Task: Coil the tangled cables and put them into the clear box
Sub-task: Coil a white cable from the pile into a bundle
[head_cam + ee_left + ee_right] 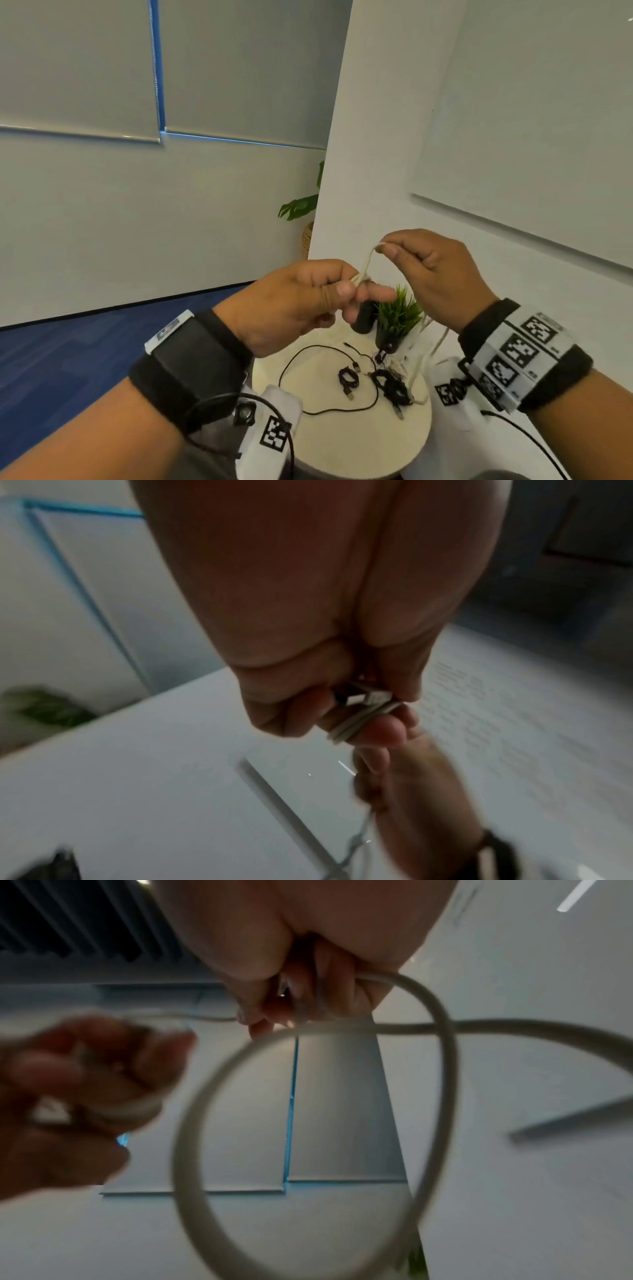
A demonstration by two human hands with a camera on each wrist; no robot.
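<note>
- My hands work in open air above the round cream table [359, 442].
- Right half crowded: small potted green plant [397, 317], black cable bundles [392, 385].
- Bare tabletop at near edge.

An office meeting room. A glass whiteboard [534, 144] hangs at two o'clock; roller blinds [78, 68] at ten o'clock, blue carpet [68, 349] below.

The left hand [78, 1085] is blurred; the white cable [548, 1031] runs off-frame.

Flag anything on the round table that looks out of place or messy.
Black cables lie knotted beside the small potted plant, and one loose black cable sprawls uncoiled across the round table. No clear box is in view.
</note>
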